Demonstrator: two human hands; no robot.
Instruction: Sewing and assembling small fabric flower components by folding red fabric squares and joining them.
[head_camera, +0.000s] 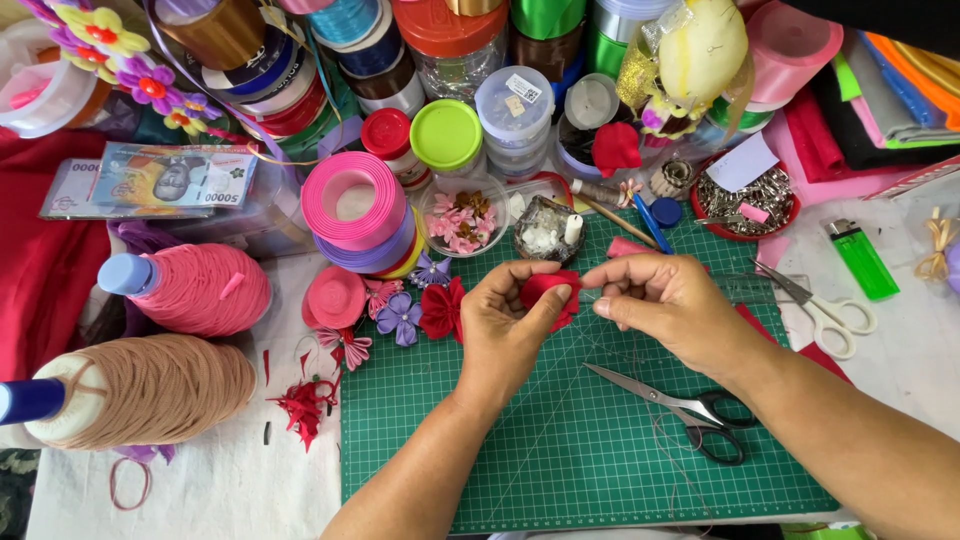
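My left hand (505, 325) grips a small red fabric flower (548, 290) between thumb and fingers, above the green cutting mat (580, 440). My right hand (665, 300) is just right of the flower, its fingertips pinched together close to the red fabric; something very thin may be between them, too small to tell. Both forearms come in from the bottom edge.
Black-handled scissors (690, 410) lie on the mat under my right wrist; white-handled scissors (825, 315) and a green lighter (862, 260) lie to the right. Ribbon rolls (358, 205), two thread cones (200, 290), finished fabric flowers (420, 310), small jars and a red dish of pins (745, 200) crowd the back.
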